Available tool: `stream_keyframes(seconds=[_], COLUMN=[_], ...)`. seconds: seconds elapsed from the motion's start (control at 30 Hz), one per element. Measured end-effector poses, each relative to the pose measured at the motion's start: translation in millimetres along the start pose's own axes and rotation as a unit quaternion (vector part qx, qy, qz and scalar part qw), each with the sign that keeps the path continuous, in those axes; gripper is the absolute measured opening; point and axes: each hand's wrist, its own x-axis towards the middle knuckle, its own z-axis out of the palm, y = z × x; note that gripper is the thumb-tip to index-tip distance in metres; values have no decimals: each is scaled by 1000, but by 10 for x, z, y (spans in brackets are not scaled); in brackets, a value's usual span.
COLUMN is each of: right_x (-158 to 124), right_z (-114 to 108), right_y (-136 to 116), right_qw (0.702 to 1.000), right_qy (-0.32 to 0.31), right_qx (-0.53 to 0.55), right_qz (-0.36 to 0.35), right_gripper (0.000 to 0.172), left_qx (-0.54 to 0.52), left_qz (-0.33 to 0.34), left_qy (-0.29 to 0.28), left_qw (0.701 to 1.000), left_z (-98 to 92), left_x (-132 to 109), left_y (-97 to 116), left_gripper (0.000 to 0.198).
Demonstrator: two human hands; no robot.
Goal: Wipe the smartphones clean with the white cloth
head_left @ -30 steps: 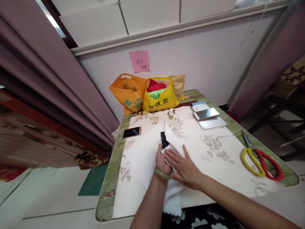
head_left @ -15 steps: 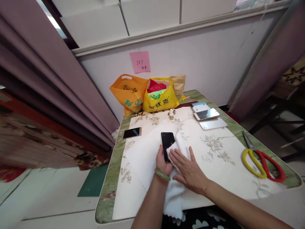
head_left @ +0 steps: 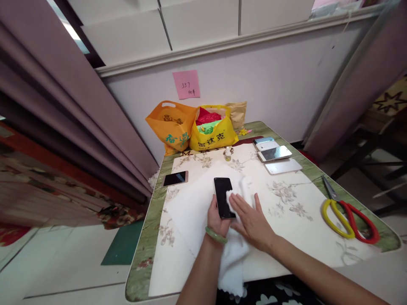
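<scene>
My left hand, with a green bangle at the wrist, holds a black-screened phone from below, its thumb along the left edge. The screen faces up. My right hand lies nearly flat over a white cloth, fingers stretched and thumb apart, pressing a fold of it against the right side of the screen. The rest of the cloth hangs below the hands toward the table's front edge. A small bottle stands beyond the phone.
Another phone lies at the left. Several phones, one a white phone, lie at the back right. Scissors with red and yellow handles rest at the right. An orange bag and a yellow bag stand at the back.
My right hand and the cloth fold under it have shifted slightly right across the phone, so more of the screen shows. My left hand still holds the phone.
</scene>
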Motion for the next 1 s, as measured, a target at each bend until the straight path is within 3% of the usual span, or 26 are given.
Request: stream_keyframes(seconds=[0.07,0.17,0.3,0.4,0.47,0.53,0.67,0.77,0.87,1.0], right_x=[-123,6,458,589,485,271,-107,-57,232,544], right_z=[-25,-59,-74,-56,-38,-28,-41,-58,-66,-59], right_y=[-78,-115,-11,65,74,41,-98,-146,-83,72], right_qw=[997,993,999,999,997,998,998,993,997,999], right_qy=[-11,-13,1,14,22,24,-1,-10,-9,-4], right_qx=[6,14,15,8,-4,-12,-1,10,10,31], right_qz=[-70,-118,-41,45,76,64,-66,-117,-77,42], right_gripper=[77,76,66,65,68,70,75,75,68,60], left_qx=[14,51,46,38,36,35,21,41,55,44], left_qz=[-25,-45,-7,-21,-20,-16,12,-32,-11,7], left_qy=[3,-12,-62,-84,-69,-42,21,17,-19,-87], left_qw=[1000,998,997,996,997,998,999,999,998,995], left_z=[2,20,52,59,48,30,-2,-5,19,58], left_x=[-10,-32,-53,-52,-40,-25,-14,-36,-64,-69], left_y=[5,-13,-54,-69,-65,-53,-23,-23,-42,-72], left_gripper=[35,40,35,40,40,39,42,55,55,42])
